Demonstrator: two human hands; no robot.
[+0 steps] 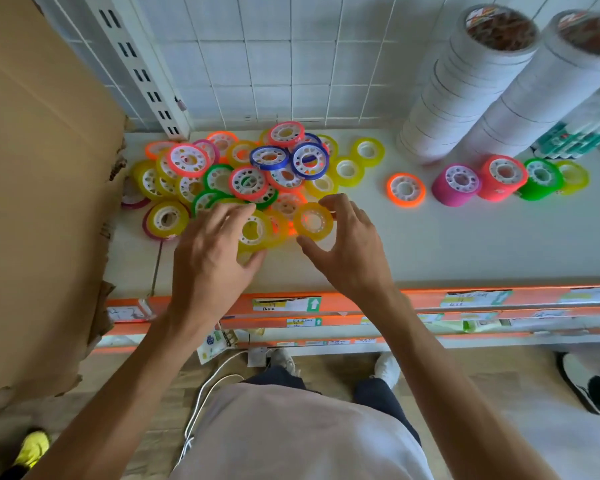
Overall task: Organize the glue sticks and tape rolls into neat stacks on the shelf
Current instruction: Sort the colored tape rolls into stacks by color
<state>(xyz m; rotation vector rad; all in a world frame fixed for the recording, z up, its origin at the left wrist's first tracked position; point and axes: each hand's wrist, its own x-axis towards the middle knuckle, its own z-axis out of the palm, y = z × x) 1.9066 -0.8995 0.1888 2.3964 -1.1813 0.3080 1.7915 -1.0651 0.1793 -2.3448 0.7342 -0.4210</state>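
On the shelf point(465, 244), near its front edge, the left hand point(208, 258) is pinching a yellow tape roll point(253, 233) while the right hand point(347, 247) is reaching, fingers spread wide, around another yellow roll point(313, 221). Both rolls are lying at the loose pile point(243, 168), so pulling them could be dragging neighbours, which may be rolling off the edge.

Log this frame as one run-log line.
left hand: holds yellow tape roll | right hand: open over yellow roll | pile: unsorted | colour stacks: started
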